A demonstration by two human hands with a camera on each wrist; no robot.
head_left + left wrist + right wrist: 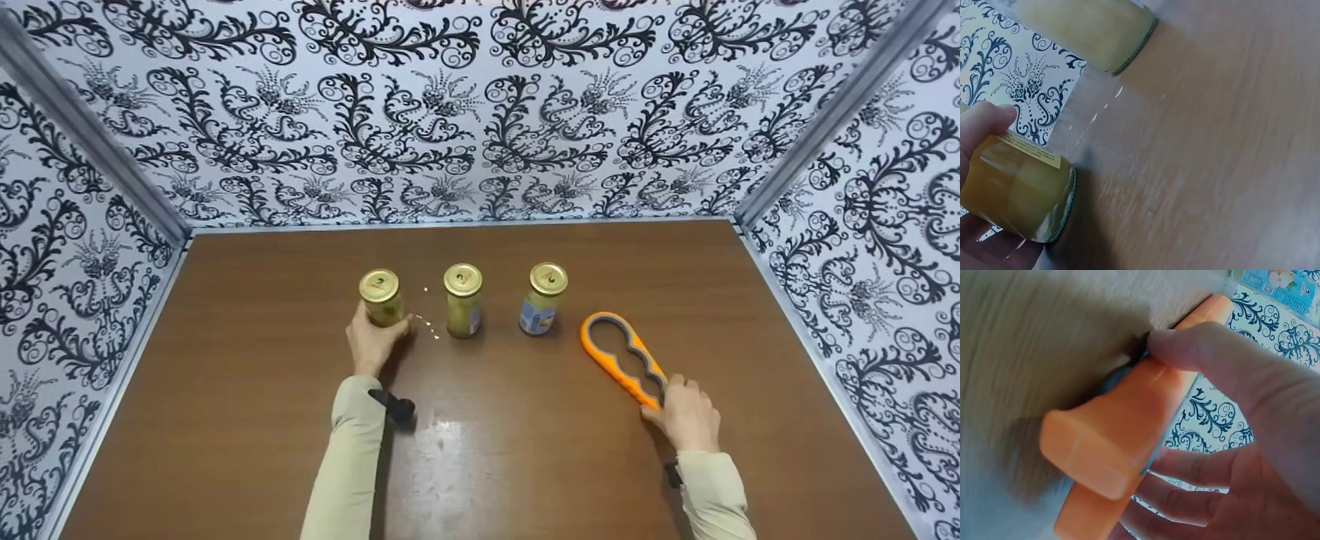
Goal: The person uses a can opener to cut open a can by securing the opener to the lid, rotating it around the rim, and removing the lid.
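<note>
My left hand (373,341) grips the leftmost glass jar (382,311), thumb on one side and fingers on the other; the jar has a gold lid and yellowish contents. In the left wrist view the base of this jar (1022,191) shows near the table, with a strip of label under the thumb. On the right, my right hand (688,416) holds an orange and grey jar opener (611,364) by its near end. Seen from the right wrist, the thumb presses one side of the orange opener (1123,410) while the fingers reach round the other.
Two more gold-lidded jars stand upright, one in the middle (463,304) and one with a blue label (540,311) farther right. Small pale marks (427,324) lie between the left and middle jars. Patterned walls (465,112) border the brown table (510,435).
</note>
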